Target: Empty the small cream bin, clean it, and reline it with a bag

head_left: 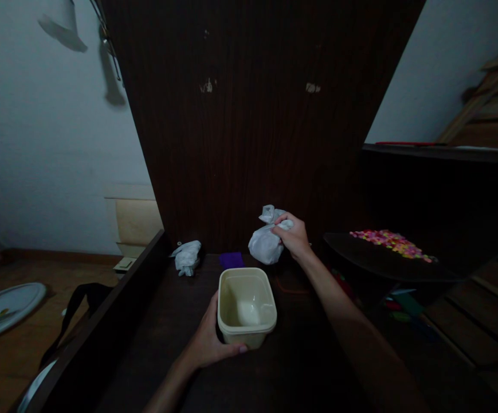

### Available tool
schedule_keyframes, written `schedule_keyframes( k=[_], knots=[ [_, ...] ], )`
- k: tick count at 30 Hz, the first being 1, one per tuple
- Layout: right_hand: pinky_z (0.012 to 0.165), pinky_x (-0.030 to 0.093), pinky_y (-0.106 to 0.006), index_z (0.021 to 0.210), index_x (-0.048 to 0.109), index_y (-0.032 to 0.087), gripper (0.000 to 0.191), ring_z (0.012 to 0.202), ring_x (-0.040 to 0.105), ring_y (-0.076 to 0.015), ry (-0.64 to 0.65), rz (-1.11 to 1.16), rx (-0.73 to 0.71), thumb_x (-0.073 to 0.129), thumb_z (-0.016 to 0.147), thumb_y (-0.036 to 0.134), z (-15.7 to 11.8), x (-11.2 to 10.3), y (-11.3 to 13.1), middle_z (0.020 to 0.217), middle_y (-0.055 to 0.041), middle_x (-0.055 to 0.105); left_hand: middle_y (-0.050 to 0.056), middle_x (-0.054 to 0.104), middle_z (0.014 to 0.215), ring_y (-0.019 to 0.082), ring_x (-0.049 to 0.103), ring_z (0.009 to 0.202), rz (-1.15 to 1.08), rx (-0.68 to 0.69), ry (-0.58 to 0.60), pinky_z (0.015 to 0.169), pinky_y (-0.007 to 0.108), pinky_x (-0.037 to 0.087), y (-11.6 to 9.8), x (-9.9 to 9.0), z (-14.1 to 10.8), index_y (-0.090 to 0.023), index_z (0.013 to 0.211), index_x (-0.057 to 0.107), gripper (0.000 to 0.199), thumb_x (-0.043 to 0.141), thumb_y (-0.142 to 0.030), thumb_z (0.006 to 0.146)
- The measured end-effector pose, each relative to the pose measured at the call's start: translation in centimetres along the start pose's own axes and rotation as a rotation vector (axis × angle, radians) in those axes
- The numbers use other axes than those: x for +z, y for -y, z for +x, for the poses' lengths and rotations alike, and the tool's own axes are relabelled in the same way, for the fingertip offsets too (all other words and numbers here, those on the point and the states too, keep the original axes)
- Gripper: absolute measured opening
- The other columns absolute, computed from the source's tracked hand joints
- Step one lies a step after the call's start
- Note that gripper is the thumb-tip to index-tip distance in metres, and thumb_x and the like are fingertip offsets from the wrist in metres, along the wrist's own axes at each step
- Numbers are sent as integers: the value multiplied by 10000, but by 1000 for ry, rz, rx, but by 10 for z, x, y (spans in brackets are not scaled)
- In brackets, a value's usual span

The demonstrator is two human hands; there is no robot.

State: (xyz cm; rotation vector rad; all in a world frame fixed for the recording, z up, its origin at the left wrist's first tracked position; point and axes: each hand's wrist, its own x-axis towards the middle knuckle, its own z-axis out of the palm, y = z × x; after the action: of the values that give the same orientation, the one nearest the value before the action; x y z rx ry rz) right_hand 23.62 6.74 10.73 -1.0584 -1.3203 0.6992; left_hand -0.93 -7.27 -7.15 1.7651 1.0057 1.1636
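A cream square tub [249,303], its inside bare, is gripped by my left hand [211,338] around its left and near side, the thumb along the front. My right hand [292,234] pinches the gathered top of a white plastic bag [266,245], which hangs full and rounded behind the tub. Another knotted white bag [187,257] lies at the back left of the dark surface. Between the two bags sits a purple item [231,260], just behind the tub.
A dark wooden panel [249,126] rises at the back. On the left runs a raised dark edge [102,327]. Pink and yellow small pieces [392,244] lie on a dark curved shelf [360,258] to the right. A white oval lid [8,310] rests on the floor.
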Motion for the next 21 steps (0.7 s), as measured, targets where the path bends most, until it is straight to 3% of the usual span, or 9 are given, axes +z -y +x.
schedule_keyframes(
  k=[8, 21],
  knots=[
    [434, 361, -239, 654, 540, 236, 139, 482, 458, -135, 77, -81, 14, 586, 550, 317, -7, 11, -60, 554, 60, 485, 223, 435, 1536, 428, 483, 1376, -10, -36, 9, 1170, 607, 362, -2, -1, -2, -182, 1579, 200, 1267, 897, -594, 605],
    [746, 483, -341, 702, 561, 231, 33, 759, 592, -220, 164, -323, -116, 568, 687, 260, -13, 12, -106, 750, -20, 639, 230, 483, 1484, 423, 498, 1365, -20, -44, 14, 1177, 599, 357, 6, 1, -2, -179, 1579, 194, 1298, 879, -663, 589]
  ],
)
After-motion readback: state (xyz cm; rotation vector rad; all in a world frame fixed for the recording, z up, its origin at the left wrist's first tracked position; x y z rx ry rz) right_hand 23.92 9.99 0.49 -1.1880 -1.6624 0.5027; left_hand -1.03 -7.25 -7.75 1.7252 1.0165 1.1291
